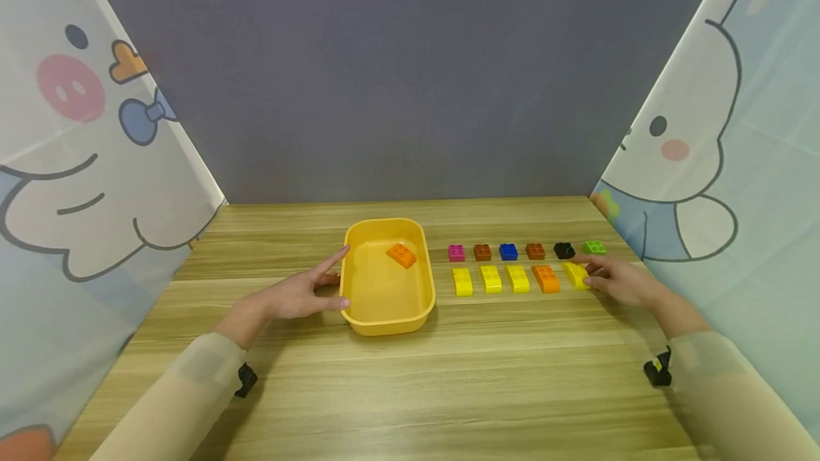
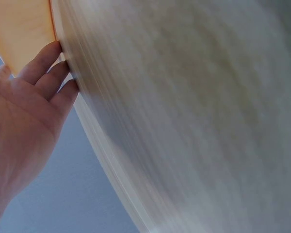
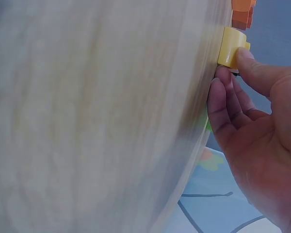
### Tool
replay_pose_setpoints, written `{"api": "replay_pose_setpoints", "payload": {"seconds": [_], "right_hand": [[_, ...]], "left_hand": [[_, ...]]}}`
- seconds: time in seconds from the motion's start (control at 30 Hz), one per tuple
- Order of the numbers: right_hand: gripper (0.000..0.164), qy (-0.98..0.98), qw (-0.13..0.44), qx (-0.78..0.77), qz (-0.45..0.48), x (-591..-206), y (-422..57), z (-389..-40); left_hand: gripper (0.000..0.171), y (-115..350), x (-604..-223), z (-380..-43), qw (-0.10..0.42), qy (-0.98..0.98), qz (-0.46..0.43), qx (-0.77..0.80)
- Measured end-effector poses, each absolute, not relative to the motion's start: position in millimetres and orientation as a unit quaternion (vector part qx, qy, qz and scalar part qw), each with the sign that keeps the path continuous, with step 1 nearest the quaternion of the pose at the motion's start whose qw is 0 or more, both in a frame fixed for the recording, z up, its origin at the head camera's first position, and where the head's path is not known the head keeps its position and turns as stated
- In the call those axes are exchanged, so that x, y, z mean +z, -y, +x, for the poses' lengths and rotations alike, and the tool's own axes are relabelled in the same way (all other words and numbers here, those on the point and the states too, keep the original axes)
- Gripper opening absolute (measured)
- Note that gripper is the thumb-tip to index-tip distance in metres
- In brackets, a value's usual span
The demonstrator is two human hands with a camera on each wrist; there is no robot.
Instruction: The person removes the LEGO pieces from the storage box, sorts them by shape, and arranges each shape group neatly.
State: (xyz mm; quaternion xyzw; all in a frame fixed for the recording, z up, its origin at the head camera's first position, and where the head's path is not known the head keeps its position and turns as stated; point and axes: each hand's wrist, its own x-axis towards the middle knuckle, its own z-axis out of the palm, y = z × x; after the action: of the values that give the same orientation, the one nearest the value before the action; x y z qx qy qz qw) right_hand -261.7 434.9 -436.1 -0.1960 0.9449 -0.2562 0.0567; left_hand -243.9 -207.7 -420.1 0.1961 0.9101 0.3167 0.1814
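Note:
My left hand (image 1: 301, 294) rests against the left side of a yellow plastic bin (image 1: 387, 322), thumb and forefinger spread along its rim. In the left wrist view the other fingers (image 2: 52, 80) touch its outer wall. Inside the bin lies one orange building block (image 1: 401, 255). At the right end of the front row, my right hand (image 1: 621, 282) pinches a yellow curved building block (image 1: 576, 275), which sits at an angle to its neighbours. The right wrist view has the thumb on that yellow block (image 3: 231, 46); the far fingertips are partly hidden.
Left of the held block stand an orange block (image 1: 546, 279) and three yellow ones (image 1: 490, 279). Behind them runs a row of square blocks, including a black one (image 1: 564, 251) and a green one (image 1: 594, 247) near my right fingers. A grey panel (image 1: 410, 91) backs the wooden table (image 1: 448, 390).

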Motion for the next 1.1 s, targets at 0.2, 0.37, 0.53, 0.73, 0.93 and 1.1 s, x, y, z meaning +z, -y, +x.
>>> {"api": "replay_pose_setpoints", "payload": {"seconds": [0.2,0.37,0.53,0.73,0.93,1.1], "right_hand": [[0.044,-0.939,0.064,-0.274,-0.198,-437,-437,-261],[0.043,-0.937,0.066,-0.28,-0.196,-436,-436,-261],[0.044,-0.94,0.048,-0.28,-0.19,-433,-436,-258],[0.037,-0.93,-0.057,-0.293,-0.212,-424,-424,-256],[0.031,-0.922,-0.072,-0.307,-0.225,-406,-387,-256],[0.028,-0.905,-0.067,-0.328,-0.263,-401,-349,-261]], "left_hand": [[0.103,208,-420,-244,0.182,-0.911,0.194,0.316],[0.103,208,-421,-244,0.184,-0.911,0.19,0.316],[0.101,208,-422,-244,0.185,-0.912,0.189,0.314],[0.102,207,-421,-244,0.186,-0.913,0.188,0.312],[0.102,207,-419,-244,0.184,-0.913,0.19,0.31],[0.102,207,-419,-244,0.183,-0.914,0.19,0.308]]}}
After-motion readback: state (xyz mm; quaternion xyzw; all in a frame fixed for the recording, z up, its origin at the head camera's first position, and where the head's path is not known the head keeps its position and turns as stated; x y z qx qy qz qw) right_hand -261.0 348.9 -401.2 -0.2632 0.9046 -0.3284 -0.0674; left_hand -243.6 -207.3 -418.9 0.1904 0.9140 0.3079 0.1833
